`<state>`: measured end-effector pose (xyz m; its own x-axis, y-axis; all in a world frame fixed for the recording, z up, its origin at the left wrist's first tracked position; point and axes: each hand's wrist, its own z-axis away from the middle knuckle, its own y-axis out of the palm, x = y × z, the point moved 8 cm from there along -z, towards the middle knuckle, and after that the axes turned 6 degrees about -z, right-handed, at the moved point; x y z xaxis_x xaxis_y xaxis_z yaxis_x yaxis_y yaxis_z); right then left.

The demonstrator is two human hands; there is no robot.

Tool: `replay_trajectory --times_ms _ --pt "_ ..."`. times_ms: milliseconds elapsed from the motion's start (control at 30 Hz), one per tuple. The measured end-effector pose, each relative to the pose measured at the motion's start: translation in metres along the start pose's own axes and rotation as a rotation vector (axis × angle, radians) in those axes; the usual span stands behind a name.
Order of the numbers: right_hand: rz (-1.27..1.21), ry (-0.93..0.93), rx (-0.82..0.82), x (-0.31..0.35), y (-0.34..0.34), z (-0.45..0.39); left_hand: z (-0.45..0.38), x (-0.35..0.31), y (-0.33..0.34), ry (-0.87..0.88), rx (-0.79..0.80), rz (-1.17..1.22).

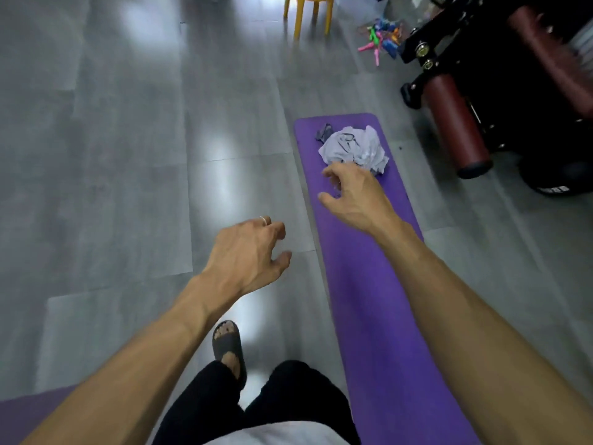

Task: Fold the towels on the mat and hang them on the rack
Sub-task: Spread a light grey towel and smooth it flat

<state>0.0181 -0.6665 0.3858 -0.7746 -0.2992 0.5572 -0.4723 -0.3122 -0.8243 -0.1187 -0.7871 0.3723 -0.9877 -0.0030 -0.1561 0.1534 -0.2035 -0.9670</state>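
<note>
While both arms reach, right hand [351, 195] grip spread near crumpled towels [354, 149]; left hand [248, 255] likewise.

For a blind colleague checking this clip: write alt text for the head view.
Seen from above, a person's right hand reaches, fingers loosely curled, toward a crumpled pale towel pile at the far end of a purple mat; the left hand hovers over grey floor, holding nothing. A yellow stool, coloured clips and black-and-maroon equipment lie beyond.
</note>
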Motion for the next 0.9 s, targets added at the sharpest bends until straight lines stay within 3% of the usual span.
replay_trajectory --times_ms 200,433,667,900 --pt "-0.066 0.146 -0.134 -0.047 -0.021 -0.111 -0.14 0.025 -0.01 0.137 0.042 -0.037" --pt "-0.115 0.264 -0.154 -0.167 -0.02 -0.244 -0.319 0.009 0.033 0.218 0.123 -0.06" --pt "-0.123 0.373 -0.183 -0.323 0.01 -0.364 -0.496 -0.021 0.132 0.273 0.17 -0.013" --pt "-0.045 0.453 -0.228 -0.486 0.088 -0.469 -0.661 -0.038 0.28 0.44 0.171 -0.102"
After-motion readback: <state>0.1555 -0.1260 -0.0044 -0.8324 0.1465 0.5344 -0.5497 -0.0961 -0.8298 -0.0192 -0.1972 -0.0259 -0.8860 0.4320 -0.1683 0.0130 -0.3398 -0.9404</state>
